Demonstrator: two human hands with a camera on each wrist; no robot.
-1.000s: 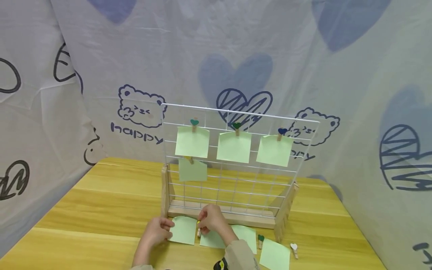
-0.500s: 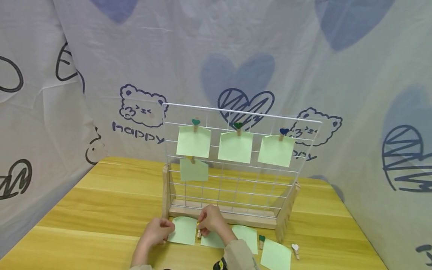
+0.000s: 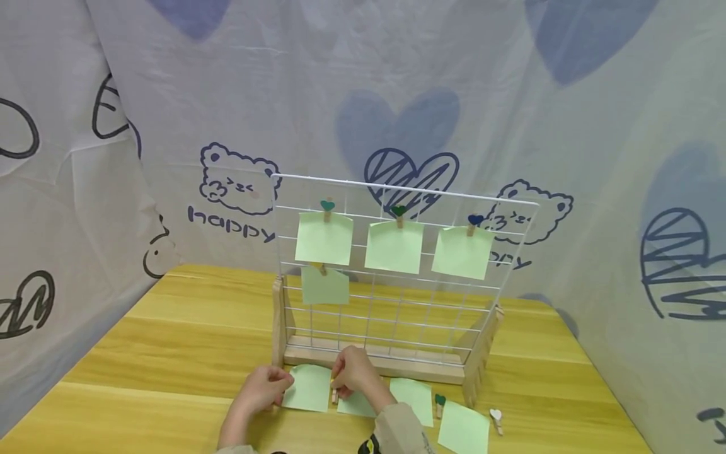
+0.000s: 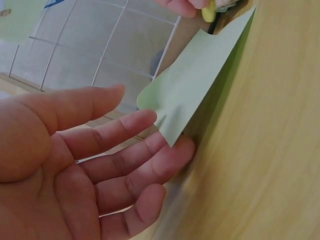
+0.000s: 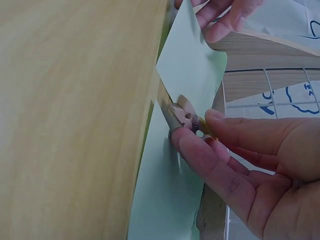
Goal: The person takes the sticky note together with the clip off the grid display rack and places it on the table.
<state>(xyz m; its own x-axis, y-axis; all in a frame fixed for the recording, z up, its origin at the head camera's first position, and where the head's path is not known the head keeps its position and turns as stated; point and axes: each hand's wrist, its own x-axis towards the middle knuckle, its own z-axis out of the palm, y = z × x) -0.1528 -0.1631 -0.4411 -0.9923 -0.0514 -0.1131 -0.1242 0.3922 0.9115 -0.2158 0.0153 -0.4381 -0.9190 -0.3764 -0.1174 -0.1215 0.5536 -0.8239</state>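
Little had shifted: the right hand (image 5: 250, 165) still pinched the clothespin (image 5: 182, 117) at the green note (image 3: 309, 386) (thin, floppy, best gripped by an edge) lying before the rack (image 3: 391, 369), the left hand's (image 4: 85, 165) relaxed fingers lifting its corner.

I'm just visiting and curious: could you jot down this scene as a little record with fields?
Left hand: fingers straight, lifting the edge of a green note
Right hand: pinches a wooden clip at that note's edge
Wire grid: upright in a wooden stand, four green notes clipped on
Table: more green notes, two loose heart clips
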